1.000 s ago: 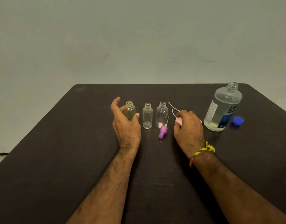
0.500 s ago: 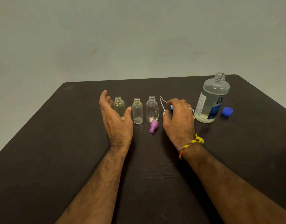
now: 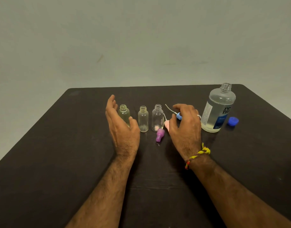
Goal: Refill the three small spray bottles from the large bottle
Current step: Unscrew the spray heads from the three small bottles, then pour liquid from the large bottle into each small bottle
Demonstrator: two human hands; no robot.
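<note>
1. Head view: big bottle [image 3: 218, 111] stands upright, uncapped, right of three open small bottles [image 3: 143, 118] on our surface [image 3: 59, 153].
2. Right hand [image 3: 185, 127] is nearer it, loosely curled over blue sprayer [image 3: 179, 115]; whether it holds that, we cannot tell.
3. Left hand [image 3: 121, 127] is spread, empty.

The three small bottles [image 3: 143, 118] and the large bottle [image 3: 218, 109] look clear glossy plastic; the table [image 3: 59, 162] is dark and matt.

Three small bottles [image 3: 143, 118] stood in a row at table [image 3: 59, 162] centre; large bottle [image 3: 218, 109] to their right, its cap [image 3: 233, 121] further right; spray heads [image 3: 160, 135] lay betw. row & large bottle.
</note>
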